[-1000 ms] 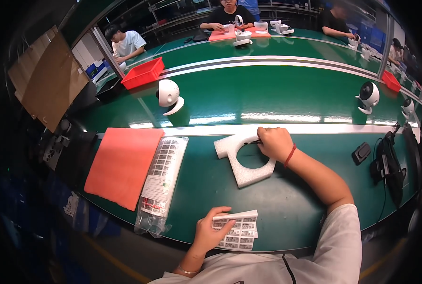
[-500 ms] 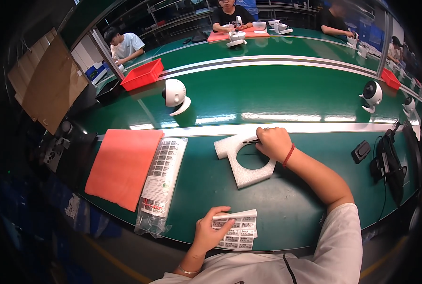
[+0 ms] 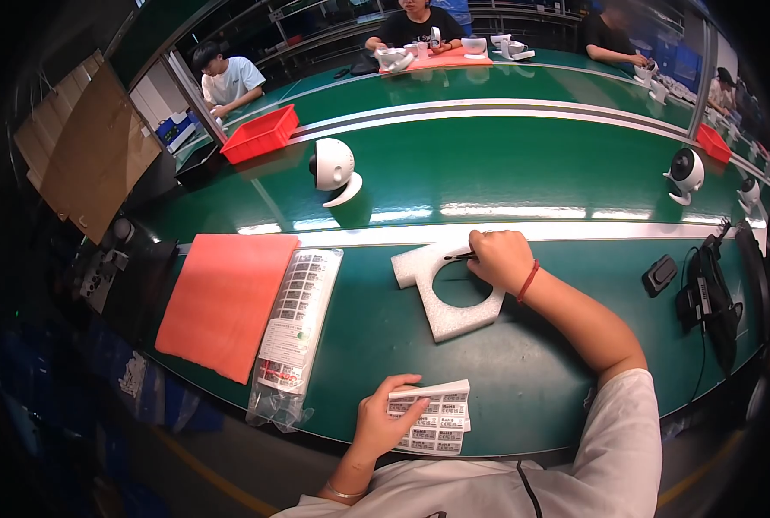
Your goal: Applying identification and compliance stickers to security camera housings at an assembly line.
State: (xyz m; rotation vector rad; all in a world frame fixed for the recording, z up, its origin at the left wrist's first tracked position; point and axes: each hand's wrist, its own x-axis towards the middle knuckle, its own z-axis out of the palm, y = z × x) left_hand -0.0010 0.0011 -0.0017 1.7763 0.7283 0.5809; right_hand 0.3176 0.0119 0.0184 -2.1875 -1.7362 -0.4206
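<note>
Green workbench (image 3: 532,380) is spreading beneath both hands, with a green conveyor surface (image 3: 506,164) running beyond the right fingers and carrying a white round-headed camera (image 3: 335,166) far to their left. Nearest the body, the left hand (image 3: 385,423) is pinching a sheet of printed labels (image 3: 443,425) between thumb and fingers, the sheet extending rightward from the fingertips with its far edge curling over. Farther out and to the right, the right hand (image 3: 499,259) is closing its fingers around a slim dark tool (image 3: 460,256), most of which the fist is hiding; its visible end is pointing leftward from the knuckles, across the far rim of a white foam insert (image 3: 445,325). That insert is lying flat, its round opening sitting just left of and nearer the body than the right fingers, its side arm reaching farther left. Right fingers are standing much closer to the insert than the left ones are; the label sheet is lying well apart from the right fingertips, toward the body and slightly leftward.
</note>
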